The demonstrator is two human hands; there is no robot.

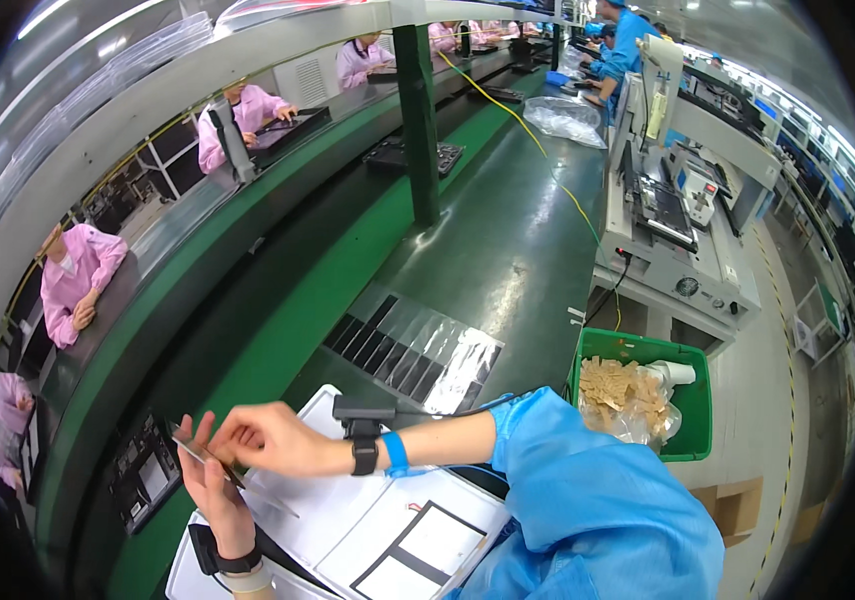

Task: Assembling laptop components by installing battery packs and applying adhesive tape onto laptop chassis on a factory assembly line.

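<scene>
Pinching a thin flat strip (198, 447) between my left hand (210, 478) and right hand (270, 437), both closed on it above the worktop (488, 250); I judge the handling barely started, with the white sheet (348, 520) below untouched.

Bright, even light falls from long ceiling strips (798, 105) seen at the upper right, leaving only soft, faint shadows under the hands and along the green workbench (508, 250). Glare whitens the clear plastic strips (453, 355) lying on the bench and streaks its glossy surface. The fisheye lens bows the conveyor and bench edges strongly toward the rim, a black vignette cuts off all corners, and far figures look soft.
</scene>
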